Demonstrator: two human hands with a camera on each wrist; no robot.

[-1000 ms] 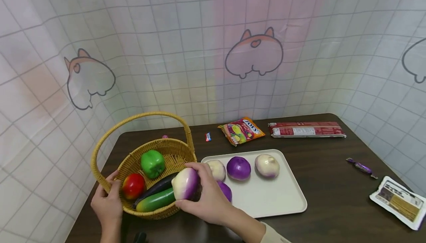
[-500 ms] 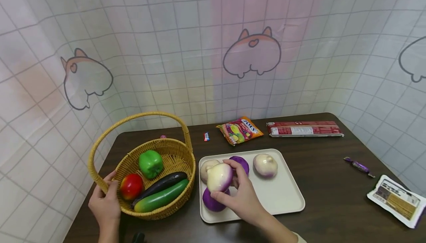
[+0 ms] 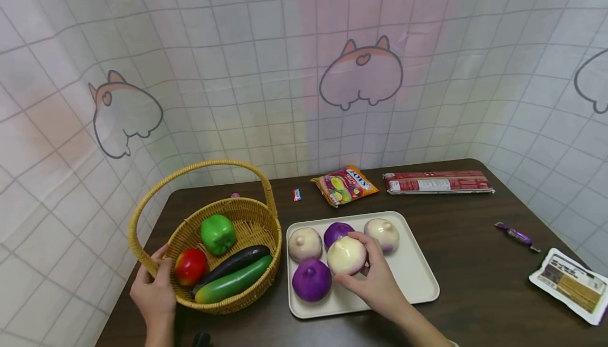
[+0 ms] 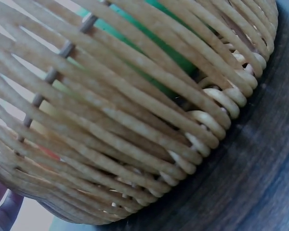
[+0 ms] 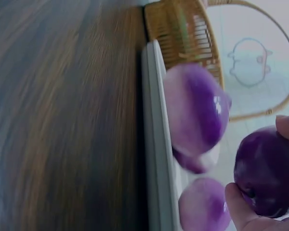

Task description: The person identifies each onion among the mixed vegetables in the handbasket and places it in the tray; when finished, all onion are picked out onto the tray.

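Observation:
My left hand (image 3: 154, 294) grips the left rim of a yellow wicker basket (image 3: 254, 297) by its handle. Inside the basket lie a green bell pepper (image 3: 218, 234), a red round fruit or tomato (image 3: 191, 266), a dark eggplant (image 3: 233, 269) and a green cucumber (image 3: 236, 285). With thumb and fingers, my right hand (image 3: 377, 283) holds a white-and-purple turnip (image 3: 345, 255) over the white tray (image 3: 418, 281). In the right wrist view the held turnip (image 5: 266, 171) shows its purple side. Around it on the tray are several other turnips, including a purple one (image 3: 311, 280) and a white one (image 3: 305, 244).
Behind the tray lie a candy bag (image 3: 344, 186), a small wrapped sweet (image 3: 296, 195) and a long red packet (image 3: 438, 183). To the right are a purple-wrapped candy (image 3: 518, 236) and a white packet (image 3: 572, 285). A black object (image 3: 201, 339) shows at the near edge.
My right hand has carried the turnip rightward from the basket's right rim to over the middle of the tray. The left hand stays on the basket.

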